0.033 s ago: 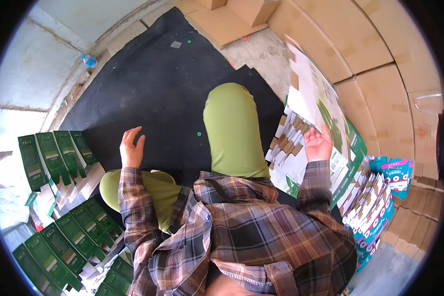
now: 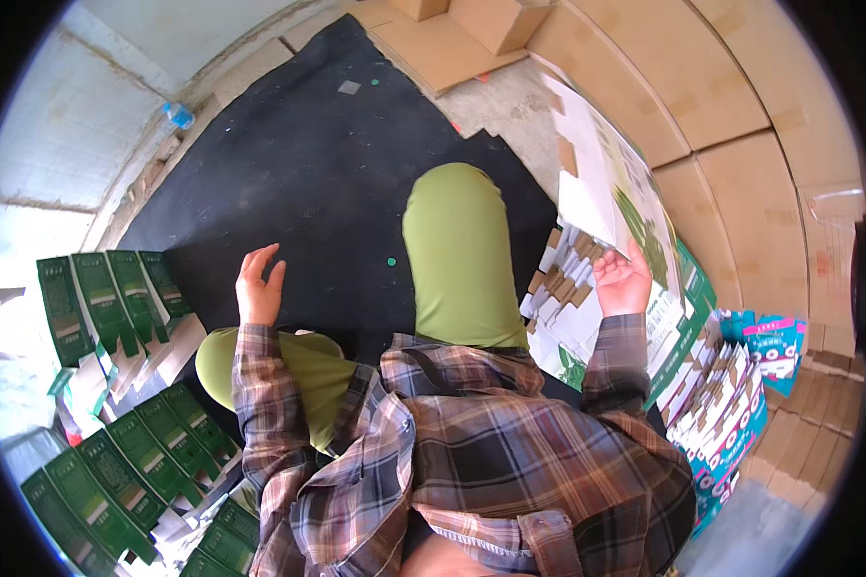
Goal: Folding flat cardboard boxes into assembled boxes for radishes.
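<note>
My left hand (image 2: 259, 286) is raised above the dark mat near my bent left knee, fingers loosely apart and nothing in them. To the right, my right hand (image 2: 623, 282) has its palm facing up and its fingertips at the lower edge of a flattened carton (image 2: 592, 207) with a white face. The fingers seem to pinch that edge, though the grip is partly hidden. The carton leans up and away from the hand. Beside it stands a stack of flattened cartons (image 2: 560, 306), with white and brown flaps showing, next to a green-and-white printed panel (image 2: 688, 332).
Rows of green boxes (image 2: 125, 471) stand at the left. Large brown cartons (image 2: 731, 183) line the right wall. Flat pieces in a teal-and-pink box (image 2: 726, 452) lie at lower right. The black mat (image 2: 298, 144) bears small green discs, one a green disc (image 2: 392, 262).
The far end of the flattened carton has swung a little to the left. Both hands have stayed almost where they were.
</note>
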